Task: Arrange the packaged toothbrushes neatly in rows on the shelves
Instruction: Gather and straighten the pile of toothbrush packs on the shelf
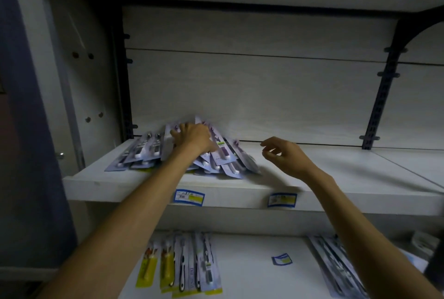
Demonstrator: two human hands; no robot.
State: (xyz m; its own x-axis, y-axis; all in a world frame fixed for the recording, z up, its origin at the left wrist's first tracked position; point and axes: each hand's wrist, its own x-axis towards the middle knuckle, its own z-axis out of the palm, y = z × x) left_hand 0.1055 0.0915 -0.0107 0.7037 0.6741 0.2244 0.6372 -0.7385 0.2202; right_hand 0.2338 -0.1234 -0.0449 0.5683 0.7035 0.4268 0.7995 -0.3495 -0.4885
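Note:
A loose heap of packaged toothbrushes (225, 159) in pale blue-white cards lies on the middle shelf (336, 178), left of centre. A tidier group of packs (141, 152) lies just left of it. My left hand (192, 137) reaches over the heap, its fingers curled round the top of one or more packs near the back wall. My right hand (286, 154) hovers above the bare shelf to the right of the heap, fingers loosely curled, holding nothing.
The lower shelf (252, 274) carries a row of yellow and blue toothbrush packs (182, 265) at the left and more packs (336, 265) at the right. Blue price labels (189, 197) sit on the middle shelf's front edge. A dark bracket (382, 97) stands at right.

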